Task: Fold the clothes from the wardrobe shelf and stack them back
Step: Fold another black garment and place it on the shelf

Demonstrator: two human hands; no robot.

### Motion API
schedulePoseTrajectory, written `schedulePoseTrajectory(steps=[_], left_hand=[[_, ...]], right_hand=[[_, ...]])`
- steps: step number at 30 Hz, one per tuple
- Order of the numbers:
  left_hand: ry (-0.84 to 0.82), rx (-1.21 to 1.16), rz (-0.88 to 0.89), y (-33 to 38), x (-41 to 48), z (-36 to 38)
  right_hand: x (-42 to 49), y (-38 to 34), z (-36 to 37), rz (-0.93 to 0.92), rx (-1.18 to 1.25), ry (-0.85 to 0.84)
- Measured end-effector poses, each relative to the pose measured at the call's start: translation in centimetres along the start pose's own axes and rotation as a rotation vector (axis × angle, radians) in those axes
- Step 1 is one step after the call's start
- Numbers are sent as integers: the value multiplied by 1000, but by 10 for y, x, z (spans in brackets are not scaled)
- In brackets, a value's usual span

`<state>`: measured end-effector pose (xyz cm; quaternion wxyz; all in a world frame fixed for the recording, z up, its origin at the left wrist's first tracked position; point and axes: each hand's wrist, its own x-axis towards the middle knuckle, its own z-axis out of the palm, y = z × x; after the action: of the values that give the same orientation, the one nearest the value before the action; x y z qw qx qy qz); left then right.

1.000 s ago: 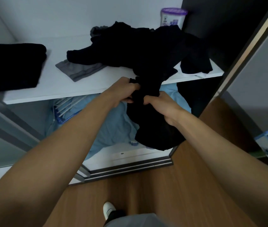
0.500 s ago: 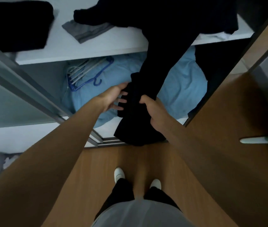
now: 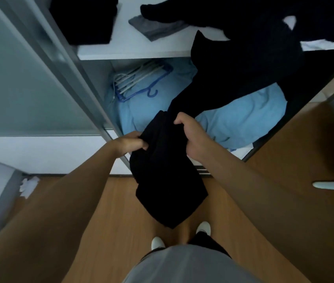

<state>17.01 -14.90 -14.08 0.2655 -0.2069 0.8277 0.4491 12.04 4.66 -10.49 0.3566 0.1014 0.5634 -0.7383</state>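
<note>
The left hand [image 3: 130, 144] and the right hand [image 3: 191, 137] each clench a bunch of one black garment [image 3: 168, 180], fingers curled into the cloth and the two grips close together. Its lower end hangs in front of the legs above the wooden floor [image 3: 119, 205]. Its upper part runs up over the edge of the white shelf [image 3: 125, 51] into the dark pile [image 3: 260, 21], and where one ends and the other begins cannot be told. A slow, even pull looks safer than a yank, so the pile stays put. The hands should then spread to the corners, since a bunched hold offers no straight edge. The folded black stack [image 3: 86, 19] on the shelf's left likely receives it.
</note>
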Motion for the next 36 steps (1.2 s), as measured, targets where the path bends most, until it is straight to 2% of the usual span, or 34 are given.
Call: schedulePoseTrajectory(steps=[6, 11, 13, 15, 20, 22, 25, 28, 30, 32, 36], left_hand=[[-183, 31, -137, -88, -38, -16], [-65, -120, 4, -135, -50, -13], [-3, -280, 40, -135, -53, -19], [54, -438, 107, -124, -56, -27], [251, -534, 257, -67, -68, -46], [295, -572, 310, -39, -75, -47], [347, -662, 381, 4, -86, -49], [365, -708, 444, 47, -95, -50], [341, -710, 478, 75, -101, -46], [329, -705, 499, 101, -105, -41], [359, -778, 483, 138, -108, -36]], right_hand=[[-9, 2, 61, 4, 181, 98], [-17, -15, 72, -104, 355, 174], [-20, -22, 73, -131, 364, 187], [-23, -26, 75, -140, 363, 201], [-25, -24, 73, -140, 147, 188], [-25, -19, 64, -87, -63, 168], [-31, -9, 44, -25, -515, 214], [-39, -7, 28, -102, -773, 213], [-47, -13, 22, -239, -723, 151], [-58, -22, 19, -351, -555, 79], [-70, -36, -2, -405, -427, -80]])
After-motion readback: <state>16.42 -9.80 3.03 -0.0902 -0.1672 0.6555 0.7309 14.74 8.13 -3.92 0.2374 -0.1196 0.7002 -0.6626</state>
